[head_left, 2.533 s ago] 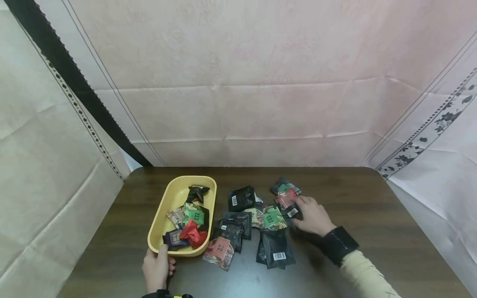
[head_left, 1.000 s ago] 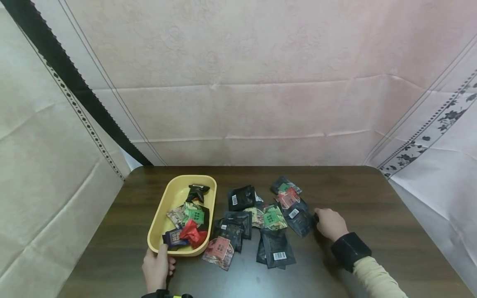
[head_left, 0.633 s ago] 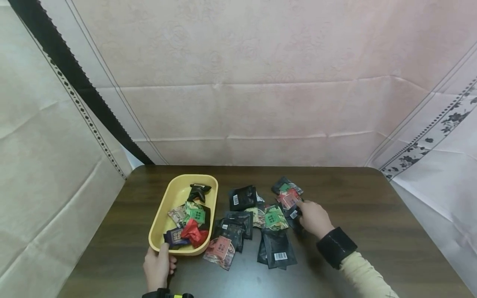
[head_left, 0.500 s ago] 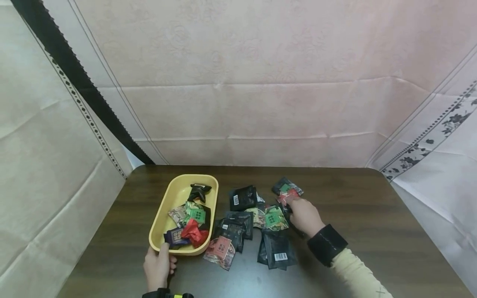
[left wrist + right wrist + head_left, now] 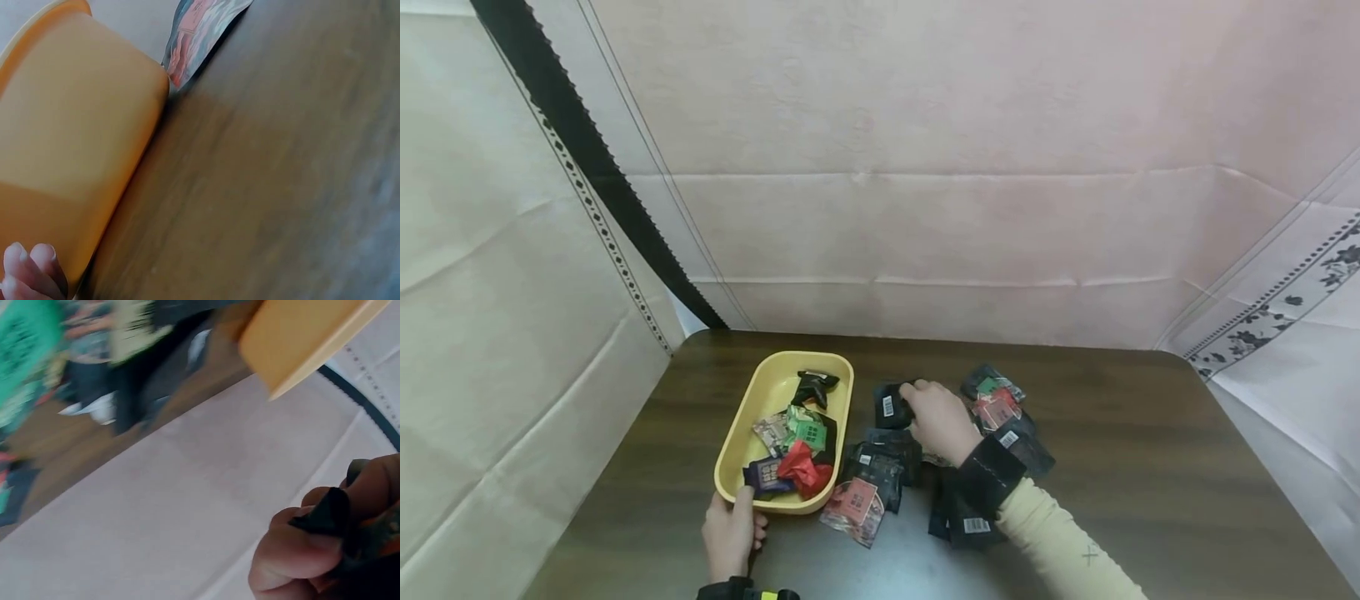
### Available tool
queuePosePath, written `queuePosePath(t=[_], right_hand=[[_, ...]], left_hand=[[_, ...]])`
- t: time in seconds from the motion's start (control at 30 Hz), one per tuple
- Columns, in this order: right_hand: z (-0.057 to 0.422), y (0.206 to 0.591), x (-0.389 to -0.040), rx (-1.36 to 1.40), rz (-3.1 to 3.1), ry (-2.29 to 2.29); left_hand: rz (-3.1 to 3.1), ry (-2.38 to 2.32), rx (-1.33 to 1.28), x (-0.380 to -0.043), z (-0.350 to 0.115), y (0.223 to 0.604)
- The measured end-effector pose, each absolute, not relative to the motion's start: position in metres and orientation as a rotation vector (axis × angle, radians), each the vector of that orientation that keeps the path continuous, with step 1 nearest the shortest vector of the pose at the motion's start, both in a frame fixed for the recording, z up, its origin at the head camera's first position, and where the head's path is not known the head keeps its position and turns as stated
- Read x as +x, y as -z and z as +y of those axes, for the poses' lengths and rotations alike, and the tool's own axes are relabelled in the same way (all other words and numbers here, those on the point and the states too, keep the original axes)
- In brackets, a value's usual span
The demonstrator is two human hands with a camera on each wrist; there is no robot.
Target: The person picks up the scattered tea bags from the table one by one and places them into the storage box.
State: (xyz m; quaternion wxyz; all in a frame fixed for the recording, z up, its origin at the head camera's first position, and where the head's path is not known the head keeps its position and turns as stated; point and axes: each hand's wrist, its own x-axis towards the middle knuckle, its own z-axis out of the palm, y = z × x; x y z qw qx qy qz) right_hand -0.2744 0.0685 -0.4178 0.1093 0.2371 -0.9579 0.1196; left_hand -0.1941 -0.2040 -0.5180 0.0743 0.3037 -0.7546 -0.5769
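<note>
My left hand (image 5: 728,533) grips the near rim of a yellow plastic basket (image 5: 772,385), thumb over the edge. The left wrist view shows its fingers (image 5: 34,269) against the basket's outer wall. In the basket lie a black wrapped candy (image 5: 812,387), a green packet (image 5: 807,431), a purple packet (image 5: 767,475) and a red wrapped candy (image 5: 803,469). My right hand (image 5: 942,423) is above the packets right of the basket. Between its thumb and fingers it pinches a small candy in a dark wrapper (image 5: 331,512), its twisted end sticking out; the palm side is hidden.
Several flat packets lie on the brown table (image 5: 1097,417): black ones (image 5: 876,477), a pink-labelled one (image 5: 856,507) by the basket's near corner, and a red-labelled one (image 5: 997,408) at the right. The right forearm covers part of the pile. A pale cloth (image 5: 925,250) hangs behind.
My right hand moved from the far right of the packets leftward across them toward the basket. The left hand stayed on the basket. The head view turned slightly, shifting everything a little right.
</note>
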Motion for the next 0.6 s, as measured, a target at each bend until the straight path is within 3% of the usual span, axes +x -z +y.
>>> queuePosePath(t=[0.6], right_hand=[[-0.065,0.411,-0.278,0.975,-2.715,-0.137]], left_hand=[[-2.257,1.715,0.846,-0.193,-0.203,0.522]])
